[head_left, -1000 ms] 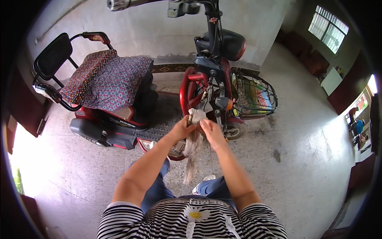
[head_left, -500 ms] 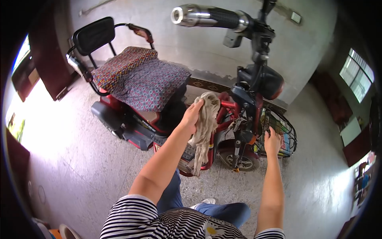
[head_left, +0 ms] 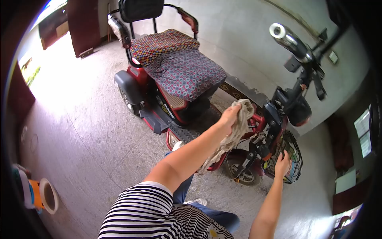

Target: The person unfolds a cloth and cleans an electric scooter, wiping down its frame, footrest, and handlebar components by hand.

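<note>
One rag, one scooter, two hands
Left hand (head_left: pixel 229 116) fingers clutch the rag (head_left: pixel 234 131) (dangling); right hand (head_left: pixel 283 163) fingers grip the scooter's wire basket (head_left: pixel 293 148).

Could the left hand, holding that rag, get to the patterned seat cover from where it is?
Probably yes. The left hand grips the rag beside the seat cover, and nothing stands between them; the right hand rests on the basket.
</note>
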Action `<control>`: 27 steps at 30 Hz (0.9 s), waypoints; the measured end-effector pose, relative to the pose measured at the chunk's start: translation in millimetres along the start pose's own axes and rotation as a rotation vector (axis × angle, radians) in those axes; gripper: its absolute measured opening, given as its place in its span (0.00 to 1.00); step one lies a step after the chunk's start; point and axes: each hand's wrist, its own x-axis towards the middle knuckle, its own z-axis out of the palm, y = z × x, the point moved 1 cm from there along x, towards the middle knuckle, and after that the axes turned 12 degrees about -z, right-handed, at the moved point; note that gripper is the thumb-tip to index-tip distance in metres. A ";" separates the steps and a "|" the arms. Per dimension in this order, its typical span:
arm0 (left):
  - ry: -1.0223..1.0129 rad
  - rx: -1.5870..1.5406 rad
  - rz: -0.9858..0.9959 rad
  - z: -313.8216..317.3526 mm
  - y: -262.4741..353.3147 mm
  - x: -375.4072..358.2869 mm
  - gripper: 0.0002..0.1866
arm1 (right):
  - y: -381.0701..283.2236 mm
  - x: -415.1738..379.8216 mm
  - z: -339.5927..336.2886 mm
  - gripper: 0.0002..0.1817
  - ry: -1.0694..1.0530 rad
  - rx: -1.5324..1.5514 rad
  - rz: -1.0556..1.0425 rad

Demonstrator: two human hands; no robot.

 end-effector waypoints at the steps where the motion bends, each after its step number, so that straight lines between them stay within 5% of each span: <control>1: -0.024 -0.023 -0.025 5.6 5.6 -7.0 0.15 | 2.7 0.2 4.4 0.19 0.007 -0.066 -0.039; 9: -0.088 -0.111 0.021 16.7 6.0 1.3 0.14 | 11.8 2.5 10.0 0.18 -0.025 0.017 -0.021; 16: -0.030 0.180 -0.064 -24.4 -7.1 -23.3 0.21 | 6.7 -0.8 11.5 0.18 0.041 0.025 0.010; 27: 0.063 0.219 0.004 -104.8 11.2 -13.6 0.18 | 0.0 12.0 16.4 0.18 0.047 0.004 0.095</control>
